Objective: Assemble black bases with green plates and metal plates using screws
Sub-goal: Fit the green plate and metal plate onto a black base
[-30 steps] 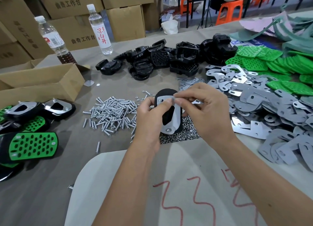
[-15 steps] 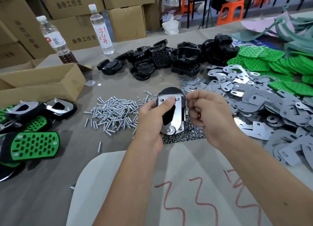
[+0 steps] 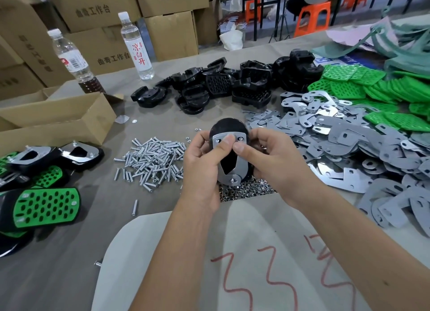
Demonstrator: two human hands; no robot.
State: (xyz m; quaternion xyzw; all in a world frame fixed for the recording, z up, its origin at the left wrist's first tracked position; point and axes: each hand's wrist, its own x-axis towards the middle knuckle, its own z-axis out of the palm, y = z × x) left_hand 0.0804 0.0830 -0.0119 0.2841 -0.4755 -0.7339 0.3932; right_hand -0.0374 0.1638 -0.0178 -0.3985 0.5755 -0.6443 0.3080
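I hold a black base (image 3: 229,126) upright over the table, a shiny metal plate (image 3: 242,165) on its near face. My left hand (image 3: 202,161) grips it from the left, thumb pressed on the plate's top. My right hand (image 3: 274,157) grips the right side, thumb beside the left thumb. A screw head shows at the plate's bottom tip. Loose screws (image 3: 153,161) lie to the left, a pile of nuts (image 3: 246,190) under the base. Black bases (image 3: 223,87) are heaped at the back, metal plates (image 3: 349,147) on the right, green plates (image 3: 377,94) at far right.
Finished assemblies (image 3: 44,206) lie at the left edge beside an open cardboard box (image 3: 58,122). Two water bottles (image 3: 137,47) stand at the back before stacked cartons. A pale sheet with red marks (image 3: 232,264) covers the near table.
My right hand has come back onto the base and now holds its right side with the thumb on the plate. The base sits a little more upright and centred.
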